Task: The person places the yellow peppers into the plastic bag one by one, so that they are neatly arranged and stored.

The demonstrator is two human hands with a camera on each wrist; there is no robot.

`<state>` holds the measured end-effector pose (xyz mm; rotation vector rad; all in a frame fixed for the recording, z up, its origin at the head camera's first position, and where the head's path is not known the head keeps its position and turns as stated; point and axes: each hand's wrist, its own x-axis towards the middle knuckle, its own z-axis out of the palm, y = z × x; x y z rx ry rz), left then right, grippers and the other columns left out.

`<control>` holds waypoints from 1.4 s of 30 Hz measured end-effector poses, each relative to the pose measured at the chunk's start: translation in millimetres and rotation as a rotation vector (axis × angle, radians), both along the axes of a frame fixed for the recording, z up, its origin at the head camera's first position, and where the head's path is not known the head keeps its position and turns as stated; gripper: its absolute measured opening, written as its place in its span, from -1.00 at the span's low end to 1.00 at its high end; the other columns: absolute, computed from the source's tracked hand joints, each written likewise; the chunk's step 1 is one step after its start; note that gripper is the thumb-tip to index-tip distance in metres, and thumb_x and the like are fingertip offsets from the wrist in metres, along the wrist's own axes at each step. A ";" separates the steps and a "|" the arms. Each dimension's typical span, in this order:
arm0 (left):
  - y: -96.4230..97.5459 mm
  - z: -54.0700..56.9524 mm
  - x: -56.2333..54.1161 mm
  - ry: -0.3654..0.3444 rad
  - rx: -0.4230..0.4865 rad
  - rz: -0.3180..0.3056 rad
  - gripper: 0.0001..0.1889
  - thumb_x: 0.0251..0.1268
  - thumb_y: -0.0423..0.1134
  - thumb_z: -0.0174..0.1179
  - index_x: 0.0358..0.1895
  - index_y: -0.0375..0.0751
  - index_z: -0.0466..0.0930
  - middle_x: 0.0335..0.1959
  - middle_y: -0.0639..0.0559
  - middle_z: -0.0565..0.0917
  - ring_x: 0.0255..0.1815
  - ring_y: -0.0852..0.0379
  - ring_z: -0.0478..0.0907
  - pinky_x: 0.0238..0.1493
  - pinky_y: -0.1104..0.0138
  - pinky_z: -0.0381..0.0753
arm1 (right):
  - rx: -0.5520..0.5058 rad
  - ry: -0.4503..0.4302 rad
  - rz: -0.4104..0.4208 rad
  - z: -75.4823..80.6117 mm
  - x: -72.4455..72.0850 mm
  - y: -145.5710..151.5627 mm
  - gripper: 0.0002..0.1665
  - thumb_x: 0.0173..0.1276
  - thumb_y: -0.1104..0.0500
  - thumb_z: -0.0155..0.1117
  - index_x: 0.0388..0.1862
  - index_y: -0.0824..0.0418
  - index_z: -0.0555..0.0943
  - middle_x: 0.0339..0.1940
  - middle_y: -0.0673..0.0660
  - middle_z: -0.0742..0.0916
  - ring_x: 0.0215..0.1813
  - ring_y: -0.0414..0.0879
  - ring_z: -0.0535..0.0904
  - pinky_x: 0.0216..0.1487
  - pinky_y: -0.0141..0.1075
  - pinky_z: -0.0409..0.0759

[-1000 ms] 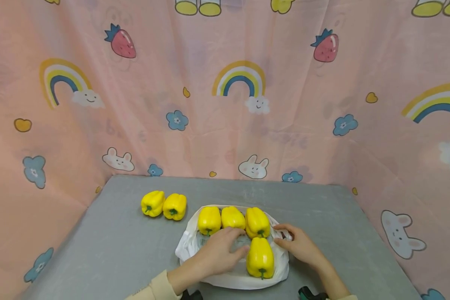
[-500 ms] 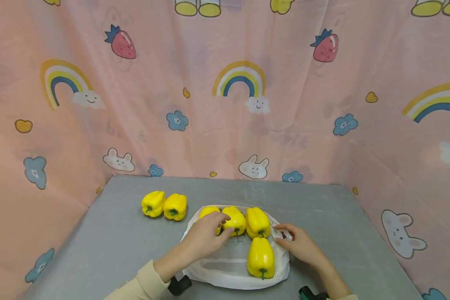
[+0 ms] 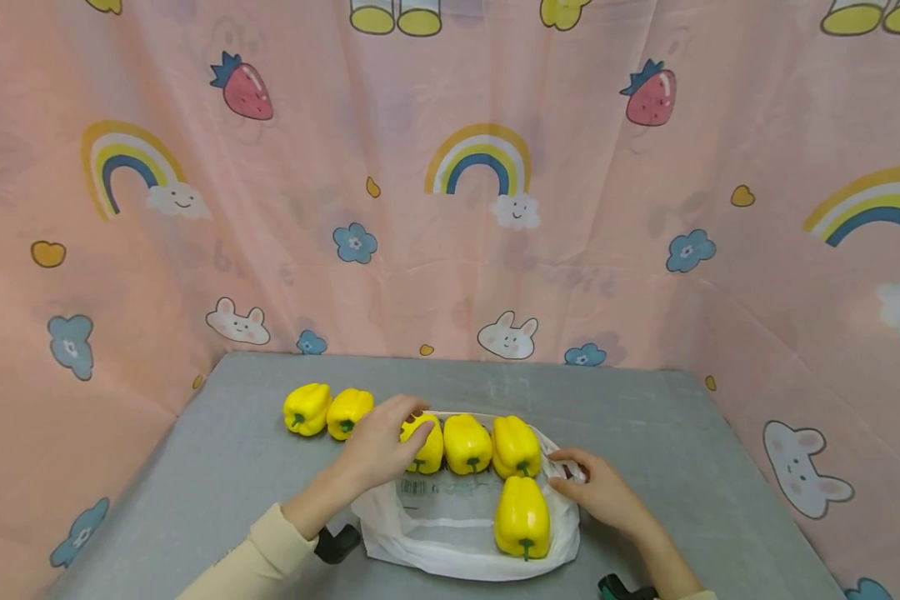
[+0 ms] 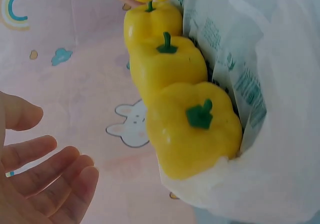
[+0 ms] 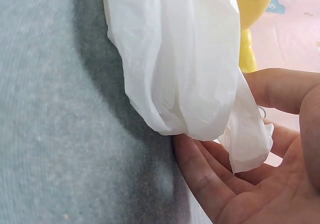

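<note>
A white plastic bag point(image 3: 465, 562) lies spread on the table. Three yellow bell peppers point(image 3: 467, 445) stand in a row along its back, and one more bell pepper point(image 3: 522, 518) sits at its front right. My left hand point(image 3: 378, 446) is by the leftmost pepper of the row, partly covering it in the head view. In the left wrist view its fingers are loosely extended, apart from the peppers point(image 4: 195, 139), with nothing in them. My right hand point(image 3: 603, 492) holds the bag's right edge; the right wrist view has the plastic point(image 5: 250, 144) between thumb and fingers.
Two more yellow bell peppers point(image 3: 307, 409) lie outside the bag on the grey table point(image 3: 217, 483), at the back left; the left hand slightly overlaps one. A pink patterned curtain point(image 3: 592, 192) hangs behind and at both sides.
My left hand has moved left and away from me, from the bag's middle across the row to its left end, uncovering the bag's printed inside. The right hand has stayed at the bag's edge.
</note>
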<state>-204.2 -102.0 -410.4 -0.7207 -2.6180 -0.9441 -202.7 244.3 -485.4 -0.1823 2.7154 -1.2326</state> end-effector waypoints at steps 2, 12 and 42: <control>-5.2 -0.6 -3.0 0.017 0.006 0.012 -0.74 0.43 -0.22 0.27 0.08 -0.22 0.66 -0.02 -0.08 0.70 -0.06 -0.02 0.65 -0.10 0.15 0.70 | 0.000 -0.002 -0.004 0.2 0.4 -0.1 -0.49 0.37 -0.01 0.42 0.20 0.20 0.64 0.21 0.23 0.67 0.20 0.17 0.54 0.20 0.26 0.49; -31.6 -8.3 -20.0 0.078 0.016 0.100 -0.72 0.38 -0.26 0.31 0.09 -0.25 0.67 -0.01 -0.09 0.71 -0.06 -0.01 0.64 -0.09 0.16 0.70 | -0.002 -0.004 -0.003 2.1 0.4 -1.8 -0.51 0.38 0.01 0.41 0.20 0.20 0.64 0.24 0.26 0.65 0.26 0.24 0.51 0.23 0.29 0.46; -86.0 -39.0 -50.5 -0.048 0.027 0.276 -0.62 0.34 -0.27 0.35 0.15 -0.37 0.61 0.09 -0.24 0.65 0.13 -0.20 0.58 0.16 -0.07 0.59 | -0.020 -0.012 -0.022 0.9 1.7 -0.8 -0.53 0.37 0.02 0.42 0.18 0.18 0.66 0.19 0.21 0.67 0.21 0.18 0.53 0.20 0.27 0.48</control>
